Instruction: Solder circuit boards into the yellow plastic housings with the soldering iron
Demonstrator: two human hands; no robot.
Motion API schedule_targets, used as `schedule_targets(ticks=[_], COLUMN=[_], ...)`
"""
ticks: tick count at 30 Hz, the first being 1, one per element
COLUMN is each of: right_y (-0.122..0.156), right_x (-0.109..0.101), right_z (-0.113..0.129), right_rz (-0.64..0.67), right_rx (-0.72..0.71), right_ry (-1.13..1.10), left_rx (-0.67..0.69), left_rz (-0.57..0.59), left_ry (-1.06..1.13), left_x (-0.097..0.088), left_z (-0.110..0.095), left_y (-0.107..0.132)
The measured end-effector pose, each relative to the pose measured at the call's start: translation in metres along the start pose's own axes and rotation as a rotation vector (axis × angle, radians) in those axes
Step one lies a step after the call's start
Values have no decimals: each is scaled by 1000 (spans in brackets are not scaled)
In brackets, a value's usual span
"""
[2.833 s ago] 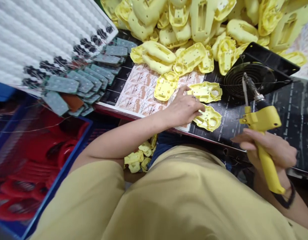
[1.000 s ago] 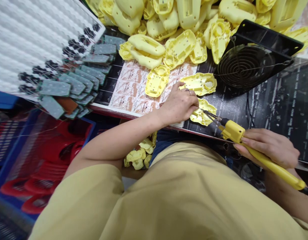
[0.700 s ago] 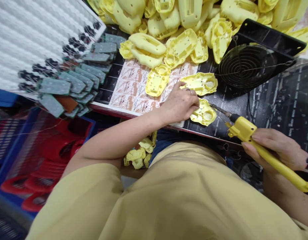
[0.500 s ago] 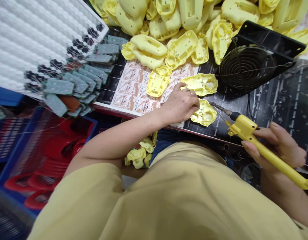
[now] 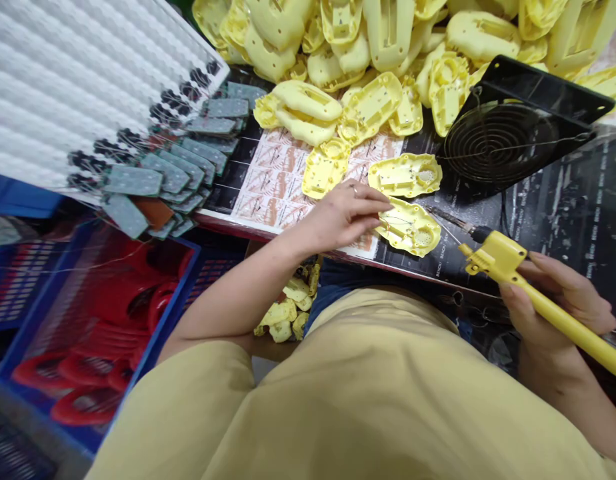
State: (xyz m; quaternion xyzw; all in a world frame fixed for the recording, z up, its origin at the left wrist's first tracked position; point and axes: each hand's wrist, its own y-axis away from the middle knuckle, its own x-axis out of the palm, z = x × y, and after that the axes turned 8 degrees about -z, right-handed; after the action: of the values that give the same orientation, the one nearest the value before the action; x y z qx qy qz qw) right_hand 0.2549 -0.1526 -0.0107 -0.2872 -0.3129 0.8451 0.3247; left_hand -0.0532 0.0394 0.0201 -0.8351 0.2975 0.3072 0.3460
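Observation:
My right hand (image 5: pixel 558 300) is closed around the yellow handle of a soldering iron (image 5: pixel 508 257), its dark tip and a thin metal tube pointing left. That tip ends just right of the nearer yellow plastic shell (image 5: pixel 415 233), which lies with its hollow side up by the table edge. Over the left end of this shell, my left hand (image 5: pixel 345 213) has its fingers drawn together on a thin wire (image 5: pixel 401 219). Just behind lies a second yellow shell (image 5: pixel 405 177), also hollow side up. Another small shell (image 5: pixel 325 170) rests to the left.
A heap of yellow shells (image 5: pixel 333 60) fills the back of the table. A black fan (image 5: pixel 513 133) stands at the right. On the left are stacked green circuit boards (image 5: pixel 171 170) beside a white ridged sheet (image 5: pixel 88 80). A blue crate (image 5: pixel 173 300) below holds red rings.
My left hand has drawn back left, uncovering more of the nearer shell and the thin wire. The soldering iron is still in my right hand. The whole view has shifted slightly.

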Motion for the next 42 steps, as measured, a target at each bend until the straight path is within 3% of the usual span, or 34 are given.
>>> schedule_targets(ticks=[5,9,14,16,19,23,26,29,34,42], right_y=[2,1,2,0,-7,-15,-15,-11,-6,-2], right_x=[3,0,-10,-12,-11,-7,-10,-14,-12,-9], right_z=[-4,-7,-4,-1,5,13,16,16,14,17], right_rz=[-100,-58,6,70,160,216,310,360,334,369], right_rx=[2,-2,53,34,-125,-256,-244,-221,-300,-306], right_ry=[-152,-214,-175,-147,-139,-84,-46,27,32,27], left_rx=[160,203,307,312,255,74,-8,9,-53,-40], left_rz=[-2,68,260,272,217,166,182,219,223,239], left_ry=[-247,-312,-401,-436,-413,-374,-414,-443,-489,-469], left_x=[21,13,-1,0,8,22,27,27,27,29], left_z=[-19,-20,-25,-28,-29,-29,-32,-38,-43,-41], left_y=[-4,-6,-13,-15,-16,-16,-19,-22,-25,-27])
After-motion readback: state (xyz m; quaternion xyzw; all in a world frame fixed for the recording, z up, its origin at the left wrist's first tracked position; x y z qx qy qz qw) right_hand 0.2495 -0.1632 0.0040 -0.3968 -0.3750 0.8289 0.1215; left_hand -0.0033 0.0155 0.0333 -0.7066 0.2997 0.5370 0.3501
